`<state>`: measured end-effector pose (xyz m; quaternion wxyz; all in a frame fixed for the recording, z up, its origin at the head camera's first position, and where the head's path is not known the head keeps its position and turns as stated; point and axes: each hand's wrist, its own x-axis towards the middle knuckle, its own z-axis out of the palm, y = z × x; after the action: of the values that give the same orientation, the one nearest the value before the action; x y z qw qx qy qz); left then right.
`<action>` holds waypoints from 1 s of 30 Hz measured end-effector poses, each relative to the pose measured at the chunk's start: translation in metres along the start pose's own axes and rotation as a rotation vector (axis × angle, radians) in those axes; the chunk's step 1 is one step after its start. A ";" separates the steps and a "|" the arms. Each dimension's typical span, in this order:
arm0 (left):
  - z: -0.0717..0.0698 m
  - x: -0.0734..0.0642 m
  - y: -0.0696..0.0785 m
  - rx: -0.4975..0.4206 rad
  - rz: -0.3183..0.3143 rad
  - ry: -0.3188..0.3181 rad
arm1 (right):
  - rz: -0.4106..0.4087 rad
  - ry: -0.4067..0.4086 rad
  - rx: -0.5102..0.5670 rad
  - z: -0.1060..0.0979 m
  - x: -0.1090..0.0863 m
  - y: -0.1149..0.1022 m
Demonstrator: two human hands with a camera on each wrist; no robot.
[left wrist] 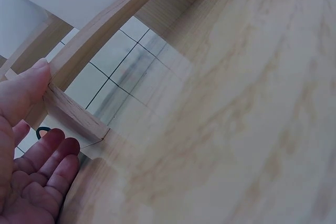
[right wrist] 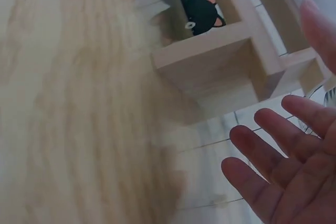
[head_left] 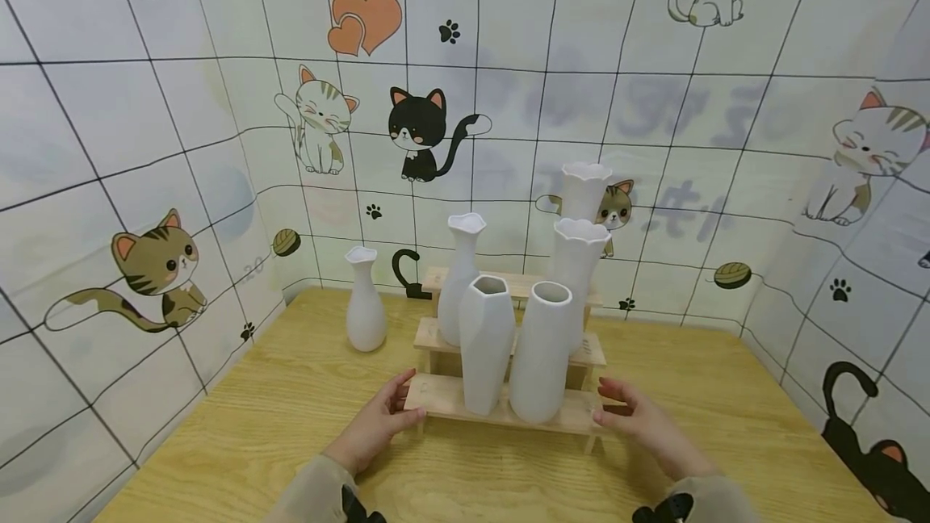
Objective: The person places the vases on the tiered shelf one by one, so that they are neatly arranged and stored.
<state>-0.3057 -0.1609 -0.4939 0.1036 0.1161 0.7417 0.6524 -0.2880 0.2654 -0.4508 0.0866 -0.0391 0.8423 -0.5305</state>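
Observation:
A three-step wooden stand (head_left: 504, 412) bears several white vases. On its lowest step are a faceted vase (head_left: 487, 353) and a smooth round-mouthed vase (head_left: 541, 357). Behind them rise a narrow-necked vase (head_left: 454, 297) and a ruffled-rim vase (head_left: 579, 265), with another ruffled vase (head_left: 584, 188) farther back. My left hand (head_left: 374, 424) is at the lowest step's left end, thumb against the board's corner and fingers loosely bent beside the leg (left wrist: 76, 114). By the right end, my right hand (head_left: 639, 418) has its fingers (right wrist: 262, 150) spread and nearly straight, holding nothing.
A small white vase (head_left: 366, 313) stands on the wooden table (head_left: 312, 370), left of the stand. Walls (head_left: 508, 31) with a grid and cartoon cats close in the table's back and sides.

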 end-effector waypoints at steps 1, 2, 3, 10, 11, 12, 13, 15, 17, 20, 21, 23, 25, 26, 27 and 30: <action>0.000 0.000 0.000 -0.001 0.001 0.001 | -0.006 -0.017 0.008 0.001 0.001 0.004; 0.000 0.000 0.000 -0.004 0.001 0.000 | -0.014 -0.034 0.018 0.001 0.002 0.007; 0.000 0.000 0.000 -0.007 0.002 -0.001 | -0.020 -0.048 0.023 0.002 0.003 0.011; 0.000 0.001 0.000 -0.018 -0.003 -0.008 | -0.071 -0.114 0.050 0.003 0.004 0.021; 0.000 0.001 0.000 -0.017 -0.003 -0.007 | -0.079 -0.120 0.058 0.003 0.004 0.022; 0.000 0.001 0.000 -0.016 -0.001 -0.004 | -0.083 -0.124 0.067 0.002 0.004 0.022; 0.000 0.001 0.001 -0.016 0.002 0.001 | -0.088 -0.130 0.074 0.002 0.004 0.022; 0.000 0.001 0.001 -0.016 0.006 0.023 | -0.097 -0.137 0.088 0.002 0.005 0.023; 0.001 0.001 0.002 -0.041 0.002 0.052 | -0.096 -0.143 0.099 0.002 0.006 0.024; 0.001 0.000 0.006 -0.124 -0.018 0.125 | -0.084 -0.147 0.110 0.002 0.005 0.026; 0.000 0.000 0.009 -0.151 -0.028 0.162 | -0.075 -0.147 0.118 0.002 0.005 0.026; -0.003 0.001 0.014 -0.172 -0.041 0.255 | -0.073 -0.152 0.130 0.002 0.005 0.028; -0.008 0.004 0.022 -0.143 -0.047 0.363 | -0.079 -0.155 0.142 0.002 0.005 0.030; -0.012 0.006 0.026 -0.110 -0.040 0.424 | -0.081 -0.155 0.148 0.002 0.005 0.031; -0.017 0.009 0.029 -0.078 -0.038 0.479 | -0.078 -0.154 0.155 0.002 0.005 0.031; -0.032 0.019 0.037 -0.021 -0.012 0.594 | -0.070 -0.148 0.165 0.003 0.005 0.032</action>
<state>-0.3326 -0.1809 -0.4528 -0.1127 -0.0854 0.7334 0.6649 -0.2916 0.2761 -0.4817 0.1330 -0.1001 0.7853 -0.5963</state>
